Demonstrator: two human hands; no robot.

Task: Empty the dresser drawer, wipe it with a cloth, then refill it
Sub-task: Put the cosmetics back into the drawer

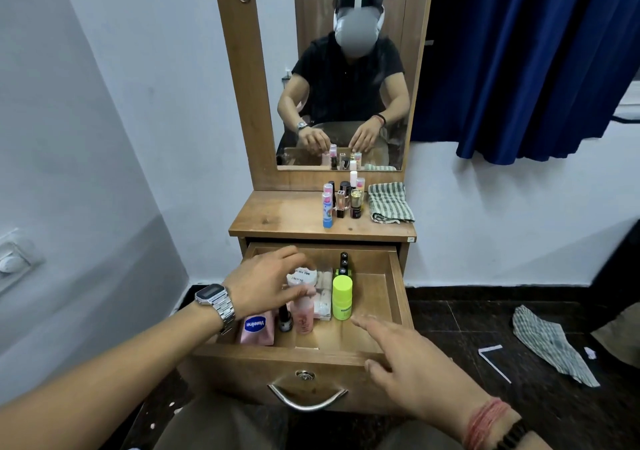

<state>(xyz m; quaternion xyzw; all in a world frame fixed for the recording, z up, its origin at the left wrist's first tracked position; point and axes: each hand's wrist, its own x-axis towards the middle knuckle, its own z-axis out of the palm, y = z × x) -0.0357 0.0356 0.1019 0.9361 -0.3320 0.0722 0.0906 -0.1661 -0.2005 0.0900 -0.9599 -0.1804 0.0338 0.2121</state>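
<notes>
A person's left hand closes around a pink bottle in the open drawer, hiding its cap; the right hand hovers open above the drawer's front edge. A folded striped cloth lies beside small bottles on the dresser top.

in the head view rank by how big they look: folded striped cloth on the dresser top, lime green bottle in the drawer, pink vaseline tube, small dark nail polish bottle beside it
1. Folded green-and-white striped cloth
2. Lime green bottle and pink Vaseline tube: too alike to rank, and the tube is partly hidden by the left hand
3. Small dark nail polish bottle
</notes>
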